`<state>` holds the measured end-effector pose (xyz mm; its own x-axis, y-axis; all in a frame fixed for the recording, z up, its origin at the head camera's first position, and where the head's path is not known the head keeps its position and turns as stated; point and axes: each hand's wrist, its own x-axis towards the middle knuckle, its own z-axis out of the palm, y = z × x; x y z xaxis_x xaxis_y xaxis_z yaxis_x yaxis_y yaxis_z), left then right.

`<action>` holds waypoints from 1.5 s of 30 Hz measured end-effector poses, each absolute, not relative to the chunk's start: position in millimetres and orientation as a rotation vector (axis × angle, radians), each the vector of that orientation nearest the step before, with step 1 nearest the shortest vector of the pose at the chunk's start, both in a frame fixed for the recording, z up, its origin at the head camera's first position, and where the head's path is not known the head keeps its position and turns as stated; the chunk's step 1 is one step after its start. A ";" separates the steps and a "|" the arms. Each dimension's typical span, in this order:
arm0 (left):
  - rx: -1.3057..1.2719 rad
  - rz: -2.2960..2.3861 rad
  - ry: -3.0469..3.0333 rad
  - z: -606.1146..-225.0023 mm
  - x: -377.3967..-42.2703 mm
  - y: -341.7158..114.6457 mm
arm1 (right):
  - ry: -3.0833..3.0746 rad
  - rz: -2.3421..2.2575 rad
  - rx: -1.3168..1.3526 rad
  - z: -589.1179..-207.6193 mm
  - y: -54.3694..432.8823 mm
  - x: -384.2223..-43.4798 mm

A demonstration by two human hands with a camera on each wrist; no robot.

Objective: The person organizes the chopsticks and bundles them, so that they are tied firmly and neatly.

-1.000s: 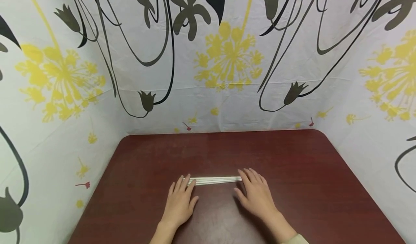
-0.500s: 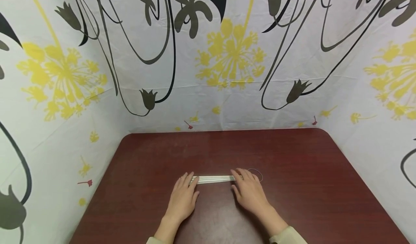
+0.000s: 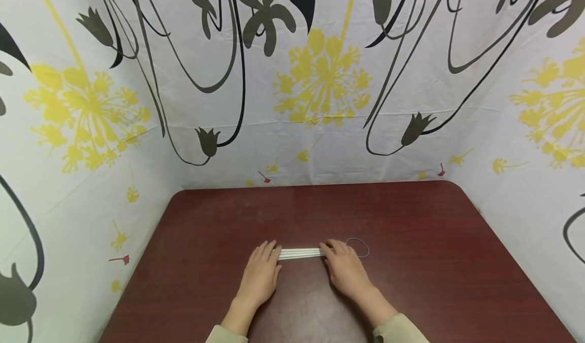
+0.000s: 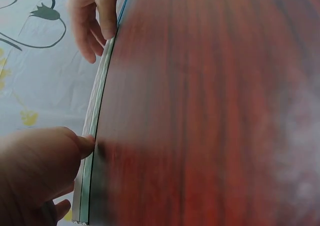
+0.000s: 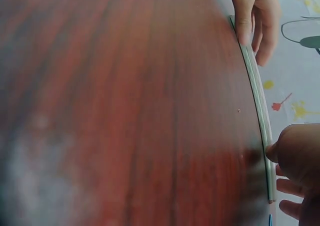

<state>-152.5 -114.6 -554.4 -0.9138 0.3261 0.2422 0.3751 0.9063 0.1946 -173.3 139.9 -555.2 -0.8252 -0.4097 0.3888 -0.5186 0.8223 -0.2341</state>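
Observation:
Several slim, pale white sticks lie side by side across the table in the head view. My left hand grips them near their left end, its thumb against their near side in the left wrist view. Toward the right end my right hand holds the same bundle, thumb in front and fingers behind. Both stick ends are under the hands in the head view. Just beyond the right hand lies a thin round loop; edge-on it shows as a blue line in the left wrist view.
The dark red-brown wooden table has rounded far corners. A white cloth printed with flowers and stems surrounds it at the back and both sides.
Both hands have slid inward along the sticks, so a shorter stretch shows between them. The right hand moved left, and the thin loop came into view beyond it.

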 end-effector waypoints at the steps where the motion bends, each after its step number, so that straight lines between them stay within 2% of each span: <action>1: -0.531 -0.348 -2.871 -554.6 -153.2 -114.4 | -2.683 0.479 0.710 -555.7 139.1 -173.9; 22: -0.600 -0.332 -2.733 -559.6 -168.7 -116.5 | -2.661 0.426 0.773 -557.3 133.3 -188.4; 45: -0.558 -0.237 -2.794 -564.9 -172.5 -112.3 | -2.610 0.430 0.778 -558.0 129.0 -189.6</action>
<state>-172.5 -112.3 -564.9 -0.8855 0.3511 0.3042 0.3973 0.9118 0.1041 -189.6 129.0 -558.0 -0.7738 -0.4562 0.4395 -0.5730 0.7998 -0.1787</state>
